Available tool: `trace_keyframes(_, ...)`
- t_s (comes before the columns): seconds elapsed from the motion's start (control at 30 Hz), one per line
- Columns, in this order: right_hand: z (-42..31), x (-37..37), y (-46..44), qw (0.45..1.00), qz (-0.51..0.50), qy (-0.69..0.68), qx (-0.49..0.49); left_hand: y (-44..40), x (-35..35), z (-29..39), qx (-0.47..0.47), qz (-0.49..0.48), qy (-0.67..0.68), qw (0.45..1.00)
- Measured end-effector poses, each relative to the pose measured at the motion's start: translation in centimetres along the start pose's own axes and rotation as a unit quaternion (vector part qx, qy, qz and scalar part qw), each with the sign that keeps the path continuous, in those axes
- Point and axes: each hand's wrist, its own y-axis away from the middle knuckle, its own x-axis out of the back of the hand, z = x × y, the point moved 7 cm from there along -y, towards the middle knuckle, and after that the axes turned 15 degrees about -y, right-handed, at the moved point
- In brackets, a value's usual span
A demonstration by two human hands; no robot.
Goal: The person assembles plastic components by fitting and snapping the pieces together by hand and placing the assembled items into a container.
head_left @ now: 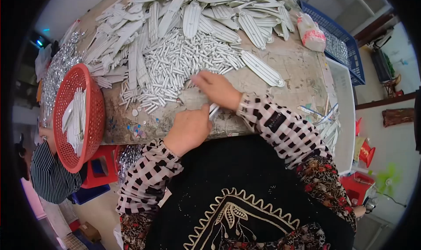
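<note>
My left hand [189, 128] is closed near the table's front edge, with the end of a white piece [214, 111] showing beside its fingers. Just to its upper right, my right hand [215, 88] reaches over the front of a pile of small white cylinders [177, 57]; its fingertips are blurred, and what they hold, if anything, cannot be made out. Behind the cylinders lies a heap of long flat white ribbed pieces [191, 20]. One such piece [262, 69] lies apart, to the right of the pile.
A red basket [97, 114] with white pieces stands at the table's left edge, near a person in a striped sleeve [50, 175]. Shiny silver parts [66, 66] lie far left. At right are a white bin [346, 118], a blue crate [357, 53] and a plastic bag [311, 33].
</note>
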Motion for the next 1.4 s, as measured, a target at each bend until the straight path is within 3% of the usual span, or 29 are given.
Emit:
trace_keyframes(0.03, 0.1, 1.3, 0.2, 0.990, 0.060, -0.130, 0.010, 0.0, -0.1, -0.5, 0.029, -0.032, 0.003, 0.999)
trace_keyframes(0.07, 0.3, 1.7, 1.0, 0.990, 0.058, -0.131, 0.011, -0.1, -0.5, -1.0, 0.032, -0.032, 0.003, 0.999)
trace_keyframes(0.1, 0.3, 3.1, 2.8, 0.966, 0.113, -0.231, 0.004, -0.2, -0.4, -2.3, 0.061, 0.049, 0.180, 0.981)
trace_keyframes(0.13, 0.3, 4.1, 5.0, 0.930, 0.173, -0.325, -0.004, -0.2, -0.1, -3.4, 0.085, 0.126, 0.351, 0.924)
trace_keyframes(0.17, -0.3, 4.2, 7.0, 0.929, 0.183, -0.321, -0.008, -0.8, -1.8, -3.6, 0.124, 0.066, 0.605, 0.784)
trace_keyframes(0.2, -0.8, 3.2, 8.7, 0.927, 0.115, -0.352, -0.058, -1.2, -0.9, -2.7, 0.112, 0.058, 0.608, 0.784)
trace_keyframes(0.23, -1.0, 2.2, 10.4, 0.917, 0.048, -0.381, -0.105, -1.5, 0.2, -1.7, 0.097, 0.063, 0.716, 0.689)
trace_keyframes(0.27, -1.0, 2.6, 12.0, 0.919, 0.063, -0.375, -0.105, -2.0, 0.8, -0.7, 0.082, 0.064, 0.809, 0.579)
trace_keyframes(0.33, -0.7, 0.9, 15.0, 0.863, -0.070, -0.457, -0.205, -3.5, 0.0, 1.4, 0.060, 0.041, 0.829, 0.555)
trace_keyframes(0.4, -0.1, 3.6, 17.1, 0.891, -0.025, -0.395, -0.223, -4.6, -0.9, 4.6, 0.041, -0.030, 0.873, 0.486)
trace_keyframes(0.43, 0.3, 5.2, 18.3, 0.912, 0.009, -0.333, -0.239, -5.2, -1.5, 5.7, 0.032, -0.044, 0.850, 0.524)
trace_keyframes(0.5, 1.0, 9.3, 21.1, 0.954, 0.121, -0.198, -0.189, -5.6, -2.9, 7.1, 0.025, -0.089, 0.839, 0.536)
trace_keyframes(0.53, 1.8, 12.3, 22.7, 0.971, 0.167, -0.047, -0.162, -5.3, -3.6, 7.9, 0.027, -0.127, 0.827, 0.547)
trace_keyframes(0.57, 1.0, 15.8, 24.0, 0.964, 0.224, 0.029, -0.137, -5.1, -3.7, 8.1, 0.025, -0.137, 0.799, 0.585)
trace_keyframes(0.6, 0.8, 19.4, 25.8, 0.936, 0.310, 0.120, -0.113, -5.2, -4.3, 8.0, 0.023, -0.141, 0.799, 0.584)
trace_keyframes(0.67, -3.6, 24.1, 28.0, 0.884, 0.460, 0.068, -0.045, -5.3, -6.2, 7.8, -0.001, -0.205, 0.754, 0.624)
trace_keyframes(0.73, -8.5, 25.0, 28.7, 0.823, 0.554, 0.050, 0.113, -5.2, -6.5, 7.6, 0.008, -0.202, 0.764, 0.612)
trace_keyframes(0.8, -3.6, 25.8, 31.3, 0.814, 0.560, 0.047, 0.149, -5.2, -6.8, 7.3, 0.016, -0.198, 0.774, 0.601)
trace_keyframes(0.83, 3.4, 25.0, 30.7, 0.878, 0.420, 0.219, -0.065, -5.2, -7.0, 7.3, 0.007, -0.205, 0.777, 0.594)
trace_keyframes(0.87, 8.5, 24.2, 30.5, 0.856, 0.239, 0.371, -0.270, -5.3, -7.0, 7.2, -0.002, -0.209, 0.782, 0.587)
trace_keyframes(0.9, 7.9, 24.1, 30.3, 0.856, 0.239, 0.369, -0.270, -5.3, -6.8, 7.0, -0.001, -0.209, 0.781, 0.588)
trace_keyframes(1.0, -3.7, 26.0, 28.7, 0.852, 0.479, 0.169, -0.123, -4.5, -7.5, 7.4, 0.014, -0.230, 0.770, 0.595)
trace_keyframes(1.07, -9.6, 25.6, 28.7, 0.839, 0.531, 0.108, 0.047, -5.3, -6.9, 7.3, 0.005, -0.213, 0.763, 0.611)
trace_keyframes(1.13, -11.4, 24.9, 29.2, 0.816, 0.542, 0.168, 0.112, -5.4, -6.6, 7.4, -0.004, -0.215, 0.765, 0.608)
trace_keyframes(1.2, -1.5, 24.5, 31.5, 0.773, 0.388, 0.466, 0.186, -5.2, -6.7, 7.4, -0.007, -0.211, 0.769, 0.604)
trace_keyframes(1.23, 3.2, 24.8, 30.5, 0.847, 0.334, 0.410, -0.054, -4.9, -6.8, 7.4, -0.006, -0.211, 0.770, 0.603)
trace_keyframes(1.27, 7.3, 23.9, 30.8, 0.862, 0.258, 0.326, -0.290, -4.7, -6.7, 7.4, -0.003, -0.213, 0.772, 0.598)
trace_keyframes(1.33, 3.2, 25.8, 29.8, 0.840, 0.292, 0.350, -0.293, -5.3, -6.7, 7.2, 0.001, -0.207, 0.778, 0.593)
trace_keyframes(1.4, 0.5, 29.4, 32.7, 0.842, 0.461, 0.193, -0.202, -5.0, -6.9, 7.2, -0.013, -0.202, 0.783, 0.589)
